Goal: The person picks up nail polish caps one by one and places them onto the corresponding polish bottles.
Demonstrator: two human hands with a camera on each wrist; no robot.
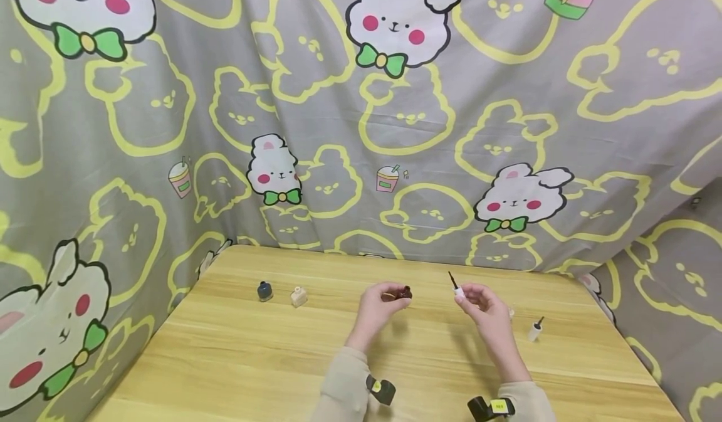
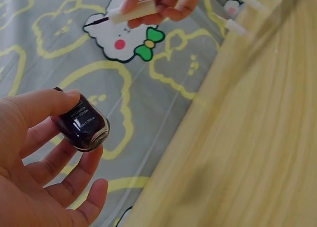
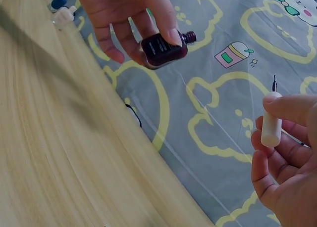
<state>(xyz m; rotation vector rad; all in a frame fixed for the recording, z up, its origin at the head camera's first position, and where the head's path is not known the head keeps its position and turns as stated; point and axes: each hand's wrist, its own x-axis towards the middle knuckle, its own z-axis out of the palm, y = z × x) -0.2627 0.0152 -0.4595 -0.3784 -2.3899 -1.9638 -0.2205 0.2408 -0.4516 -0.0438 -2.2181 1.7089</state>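
Note:
My left hand (image 1: pixel 376 309) pinches a dark red nail polish bottle (image 2: pixel 83 122) between thumb and fingers, above the table. The bottle is uncapped; its threaded neck shows in the right wrist view. In my right hand (image 1: pixel 486 312) is a white nail polish cap (image 3: pixel 271 122), held between thumb and fingers. Its dark brush (image 1: pixel 453 279) points up and to the left in the head view. The two hands are apart, with a gap between the bottle and the brush.
On the left of the wooden table (image 1: pixel 271 359) stand a dark blue polish bottle (image 1: pixel 264 291) and a pale cream one (image 1: pixel 299 296), both uncapped. Another white cap with brush (image 1: pixel 535 329) stands at the right, and a small white piece (image 1: pixel 511 312) is partly behind my right hand. A patterned curtain (image 1: pixel 327 115) surrounds the table.

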